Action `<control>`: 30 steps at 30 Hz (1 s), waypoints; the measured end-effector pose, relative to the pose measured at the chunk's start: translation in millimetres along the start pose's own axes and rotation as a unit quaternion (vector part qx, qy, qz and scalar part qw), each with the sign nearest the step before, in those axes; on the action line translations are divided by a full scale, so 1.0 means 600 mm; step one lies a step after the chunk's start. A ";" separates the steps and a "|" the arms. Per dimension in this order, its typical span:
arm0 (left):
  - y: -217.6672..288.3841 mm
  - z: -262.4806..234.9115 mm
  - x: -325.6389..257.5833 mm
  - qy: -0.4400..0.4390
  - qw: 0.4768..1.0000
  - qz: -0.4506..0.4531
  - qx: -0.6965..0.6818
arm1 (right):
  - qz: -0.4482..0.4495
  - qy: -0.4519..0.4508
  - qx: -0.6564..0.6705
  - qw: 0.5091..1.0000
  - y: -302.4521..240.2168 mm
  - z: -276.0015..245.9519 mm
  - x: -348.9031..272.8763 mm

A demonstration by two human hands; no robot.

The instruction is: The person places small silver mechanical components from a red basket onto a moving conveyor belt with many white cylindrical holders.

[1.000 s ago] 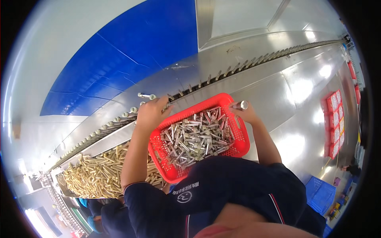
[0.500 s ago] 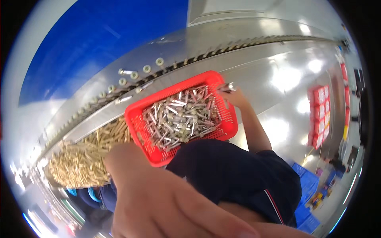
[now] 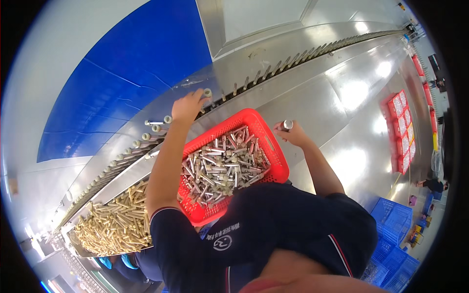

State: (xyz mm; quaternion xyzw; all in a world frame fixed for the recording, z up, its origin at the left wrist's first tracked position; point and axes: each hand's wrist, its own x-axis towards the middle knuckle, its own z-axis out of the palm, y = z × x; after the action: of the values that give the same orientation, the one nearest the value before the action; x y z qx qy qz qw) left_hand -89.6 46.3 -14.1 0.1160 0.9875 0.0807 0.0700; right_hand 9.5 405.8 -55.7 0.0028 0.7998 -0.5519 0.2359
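Observation:
My left hand (image 3: 187,106) reaches over the long slotted rail (image 3: 273,74), its fingertips closed about a small metal pin with a pale ring-shaped head (image 3: 207,92). Part of that pin is hidden by the fingers. Right of the red basket, my right hand (image 3: 296,136) grips a short shiny metal cylinder (image 3: 287,125), one end turned upward. Between my arms sits the perforated red basket (image 3: 248,116), filled with loose silver bolt-like pieces (image 3: 224,163). Several more ring-headed pins (image 3: 156,128) stand along the rail to the left, one lying on its side (image 3: 154,123).
A tray of brass-coloured pins (image 3: 115,222) is at the left. Beside it, another person's blue-edged clothing or gloves (image 3: 129,262) show. Red baskets (image 3: 401,129) stand on the far right of the steel table (image 3: 332,127); blue crates (image 3: 391,219) are below.
My left hand has moved from close before the camera out to the rail. My right hand still holds the metal cylinder, now tipped with its end upward. The view has shifted.

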 end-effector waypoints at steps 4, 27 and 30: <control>0.042 -0.059 0.006 0.146 0.982 0.072 -0.095 | 0.008 0.020 0.008 1.000 -0.010 -0.032 0.014; 0.156 -0.026 0.031 0.326 0.925 0.176 0.084 | 0.086 0.115 0.043 0.989 0.105 -0.135 -0.007; 0.129 0.003 0.091 0.199 0.977 0.051 0.064 | 0.049 0.083 0.024 0.995 0.087 -0.133 0.017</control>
State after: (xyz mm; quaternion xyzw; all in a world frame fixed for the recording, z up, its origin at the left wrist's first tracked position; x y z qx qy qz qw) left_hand -125.4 133.9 -8.6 0.1526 0.9775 0.0420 -0.1396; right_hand -15.6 493.8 -83.3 0.0935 0.8020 -0.5565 0.1958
